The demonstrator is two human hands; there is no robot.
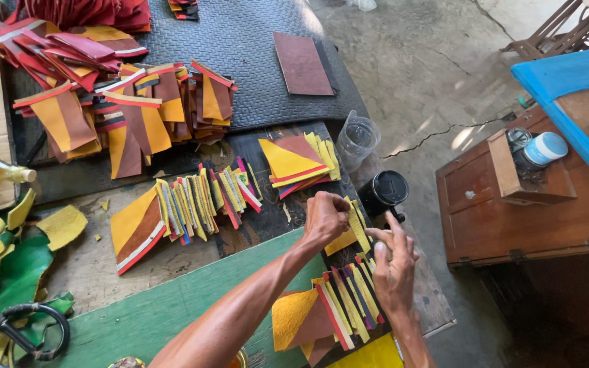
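Closest to you, at the bottom edge, your two forearms reach out over a green board (172, 307) toward a fan of cut leather strips (339, 307) in yellow, red, brown and black, spread on the dark surface. Your left hand (325, 218) is pinched shut on a yellow strip (357, 228), holding it just above the far end of that fan. Your right hand (393, 262) sits just beside it with the fingers spread and loose; its fingertips come close to the same strip, but you cannot tell whether they actually grip anything. Just beyond your hands stands a black round jar (384, 191), and beside that a clear plastic cup (357, 140). Farther along the dark mat (253, 61) lie a second fanned row of mixed strips (192, 204), a small stack of yellow and brown triangles (298, 163), and big heaps of orange, brown and red pieces (103, 95). A single brown rectangle (301, 63) lies apart on the mat. To your left, green and yellow scraps (1, 259) pile up near black scissors (28, 334). To your right stands a wooden box (512, 204).
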